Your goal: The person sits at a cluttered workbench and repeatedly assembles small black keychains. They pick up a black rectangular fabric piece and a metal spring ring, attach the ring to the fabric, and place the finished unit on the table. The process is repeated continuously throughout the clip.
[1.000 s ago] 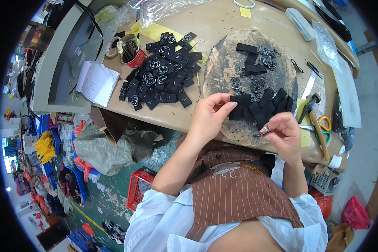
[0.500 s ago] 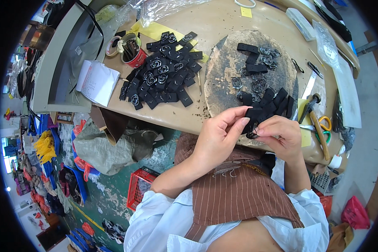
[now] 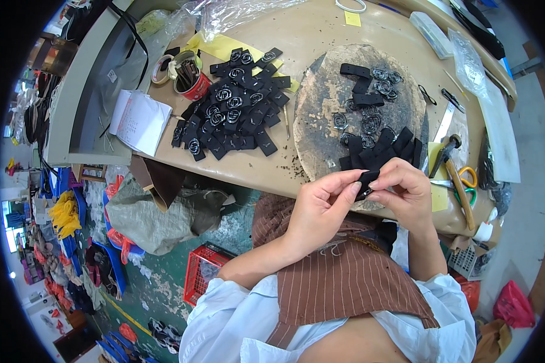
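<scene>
Between the left hand (image 3: pixel 324 202) and the right hand (image 3: pixel 407 191), a black strip (image 3: pixel 368 178) is pinched by both, at the near edge of a round board (image 3: pixel 318 109). Other strips (image 3: pixel 379 153) and shiny rings (image 3: pixel 370 124) lie on the board. The surface (image 3: pixel 254 172) has a big pile (image 3: pixel 236 112) on the left and a hammer (image 3: pixel 461 193) and scissors (image 3: pixel 443 183) on the right.

The tan table (image 3: pixel 251 166) carries a worn round slab (image 3: pixel 321 78) reaching toward its near edge; left of that lie a heap of black strips (image 3: pixel 249 118), a red can (image 3: pixel 197 91) and a roll of tape (image 3: pixel 155 74). At the right, a hammer (image 3: pixel 460 189) seems to rest partly on yellow paper (image 3: pixel 439 201).
</scene>
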`<action>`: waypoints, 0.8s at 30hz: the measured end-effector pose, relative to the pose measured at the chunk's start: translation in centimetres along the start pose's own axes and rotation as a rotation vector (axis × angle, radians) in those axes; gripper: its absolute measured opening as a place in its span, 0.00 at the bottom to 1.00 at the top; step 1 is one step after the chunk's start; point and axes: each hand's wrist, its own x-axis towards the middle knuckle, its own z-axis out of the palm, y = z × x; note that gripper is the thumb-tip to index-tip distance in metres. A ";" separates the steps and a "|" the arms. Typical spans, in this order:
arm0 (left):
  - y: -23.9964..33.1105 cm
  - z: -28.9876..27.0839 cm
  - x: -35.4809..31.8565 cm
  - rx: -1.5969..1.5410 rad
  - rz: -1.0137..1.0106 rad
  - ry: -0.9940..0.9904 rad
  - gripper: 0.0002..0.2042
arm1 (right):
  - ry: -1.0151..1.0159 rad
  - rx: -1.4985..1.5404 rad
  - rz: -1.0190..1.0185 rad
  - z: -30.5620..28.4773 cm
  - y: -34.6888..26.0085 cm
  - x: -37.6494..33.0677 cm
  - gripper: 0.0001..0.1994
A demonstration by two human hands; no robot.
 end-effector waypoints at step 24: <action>-0.8 -1.0 1.8 -0.052 0.139 0.181 0.11 | 0.262 0.347 0.191 3.0 0.5 0.0 0.08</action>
